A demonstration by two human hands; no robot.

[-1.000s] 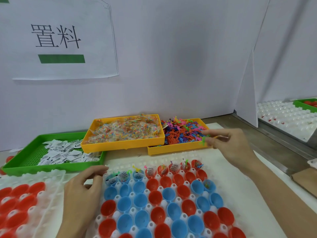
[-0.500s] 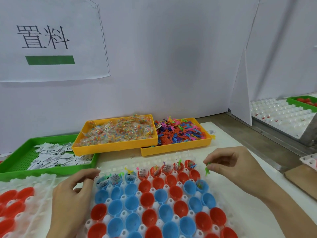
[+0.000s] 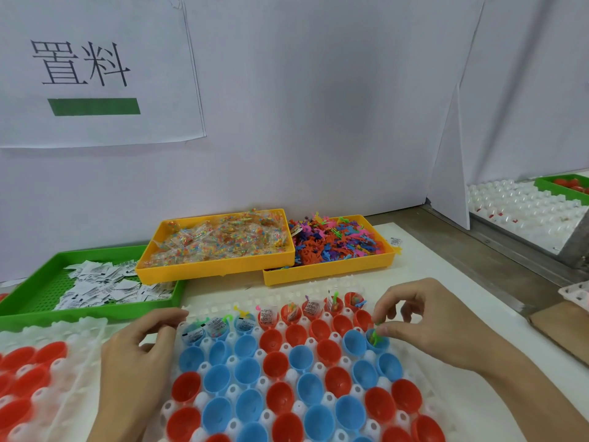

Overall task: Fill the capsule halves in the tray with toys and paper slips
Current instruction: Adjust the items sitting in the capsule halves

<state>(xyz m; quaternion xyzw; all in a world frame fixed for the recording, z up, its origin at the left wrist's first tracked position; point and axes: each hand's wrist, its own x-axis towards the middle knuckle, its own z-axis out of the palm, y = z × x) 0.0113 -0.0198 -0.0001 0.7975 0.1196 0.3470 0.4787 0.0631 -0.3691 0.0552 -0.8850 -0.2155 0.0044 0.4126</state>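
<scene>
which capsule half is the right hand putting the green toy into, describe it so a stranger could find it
Start at the white capsule tray in front of the two yellow bins. Its far row is already filled; go to the second row and follow it to its right end, under the right hand. There sits a blue capsule half, the only second-row cup with a green toy sticking out.

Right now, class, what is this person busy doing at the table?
A person is filling plastic capsule halves in a white moulded tray. The right hand lowers a small green plastic toy into a blue capsule half in the second row. The left hand rests at the tray's left edge. Only the back row is filled.
</scene>
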